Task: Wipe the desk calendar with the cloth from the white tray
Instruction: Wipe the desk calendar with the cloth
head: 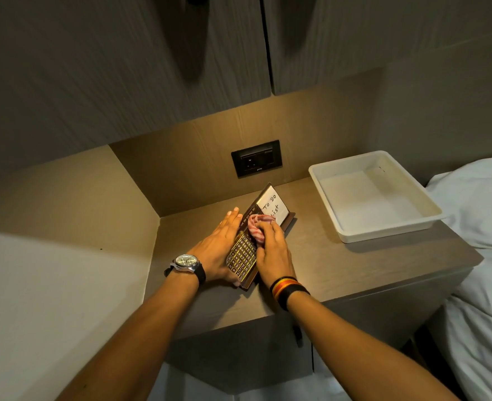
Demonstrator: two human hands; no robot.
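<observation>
A dark brown desk calendar [242, 257] with a gold number grid and a white "To Do List" card stands tilted on the wooden bedside table [340, 264]. My left hand [217, 247] lies flat against the calendar's left side, steadying it from behind. My right hand [273, 250] presses a bunched red-and-white striped cloth [257, 225] onto the calendar's face, just below the white card. The cloth covers part of the month row. The white tray [337, 172] sits at the table's back right with nothing in it.
A black wall socket [256, 159] is set in the back panel above the calendar. Wooden side panels enclose the table's left and back. A bed with white sheets [482, 256] lies right of the table. Cabinet doors hang overhead.
</observation>
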